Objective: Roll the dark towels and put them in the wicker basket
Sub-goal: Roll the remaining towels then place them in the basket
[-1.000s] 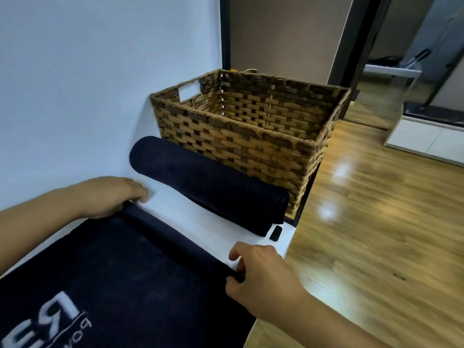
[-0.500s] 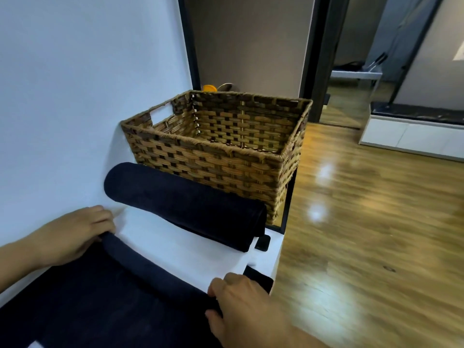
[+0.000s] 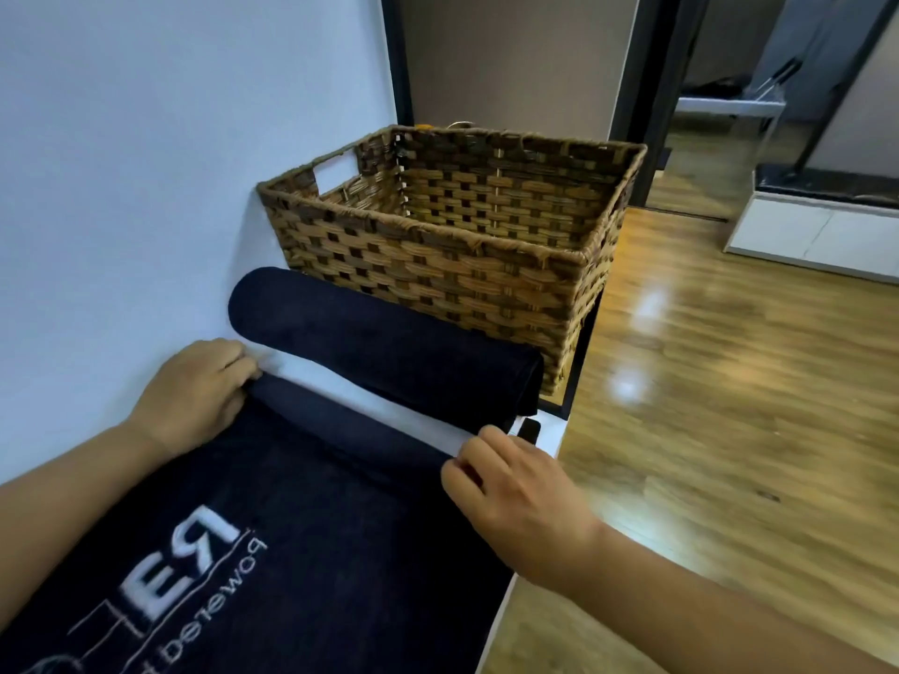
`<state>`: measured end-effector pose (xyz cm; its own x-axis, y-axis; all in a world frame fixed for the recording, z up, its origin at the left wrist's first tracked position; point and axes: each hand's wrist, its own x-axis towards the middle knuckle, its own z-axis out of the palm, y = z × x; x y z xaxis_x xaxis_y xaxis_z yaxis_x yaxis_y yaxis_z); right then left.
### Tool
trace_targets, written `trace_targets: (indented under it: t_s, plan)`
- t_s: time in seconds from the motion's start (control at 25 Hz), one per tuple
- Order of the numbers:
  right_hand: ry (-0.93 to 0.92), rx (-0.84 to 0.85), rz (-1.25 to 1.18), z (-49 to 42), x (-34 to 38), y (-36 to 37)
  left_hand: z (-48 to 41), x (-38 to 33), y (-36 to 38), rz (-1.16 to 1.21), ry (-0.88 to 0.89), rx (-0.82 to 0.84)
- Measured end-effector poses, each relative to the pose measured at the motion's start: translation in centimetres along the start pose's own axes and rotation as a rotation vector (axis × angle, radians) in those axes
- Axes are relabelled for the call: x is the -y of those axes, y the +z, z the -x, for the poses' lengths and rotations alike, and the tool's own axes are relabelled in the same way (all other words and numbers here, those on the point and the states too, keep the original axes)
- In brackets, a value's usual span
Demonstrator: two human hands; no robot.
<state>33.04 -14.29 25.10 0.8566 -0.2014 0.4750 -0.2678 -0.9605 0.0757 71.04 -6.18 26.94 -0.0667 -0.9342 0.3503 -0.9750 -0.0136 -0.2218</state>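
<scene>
A dark towel [image 3: 301,518] with white lettering lies flat on the white table [image 3: 389,411], its far edge turned into a thin roll. My left hand [image 3: 199,391] grips the left end of that roll by the wall. My right hand [image 3: 515,484] pinches the roll's right end near the table's edge. A fully rolled dark towel [image 3: 384,347] lies just beyond, against the front wall of the wicker basket [image 3: 438,265]. What the basket holds cannot be seen from here.
A white wall [image 3: 170,163] runs along the left side of the table. The table's right edge drops to a glossy wooden floor [image 3: 729,406]. A small black object [image 3: 529,429] lies by the rolled towel's right end. A white cabinet [image 3: 817,235] stands far right.
The roll at the flat towel's far edge has grown a little thicker under both hands. The camera tilted down and back up; the rolled towel and basket stayed put.
</scene>
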Motion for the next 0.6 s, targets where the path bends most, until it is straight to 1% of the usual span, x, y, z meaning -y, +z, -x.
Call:
trace_targets:
  t_s: [0.08,0.12,0.16,0.24,0.32,0.4,0.48,0.56,0.6]
  plan:
    - [-0.068,-0.002,0.007,0.0,-0.1,-0.5,0.6,-0.2,-0.5,0.01,0.038,-0.009]
    - [-0.107,0.022,-0.014,-0.1,0.0,-0.6,1.1,0.0,-0.7,0.019,0.06,-0.012]
    - [-0.134,0.062,-0.034,-0.2,0.1,-0.7,1.6,0.3,-0.6,0.039,0.099,-0.019]
    - [-0.121,0.167,-0.113,-0.3,0.1,-0.8,2.7,0.6,-0.7,0.095,0.135,0.0]
    - [-0.025,0.266,-0.256,-0.4,0.0,-1.2,3.4,0.8,-0.9,0.144,0.107,0.033]
    - [0.103,0.335,-0.409,-0.7,-0.1,-1.9,3.2,0.7,-1.4,0.191,0.037,0.086]
    - [0.276,0.358,-0.544,-1.2,-0.3,-2.5,1.5,1.0,-2.0,0.256,-0.069,0.192]
    - [0.481,0.38,-0.665,-2.0,-1.0,-2.7,-0.6,1.7,-2.7,0.352,-0.19,0.35]
    - [0.555,0.415,-0.705,-2.3,-1.2,-2.8,-1.6,2.0,-2.9,0.408,-0.25,0.437]
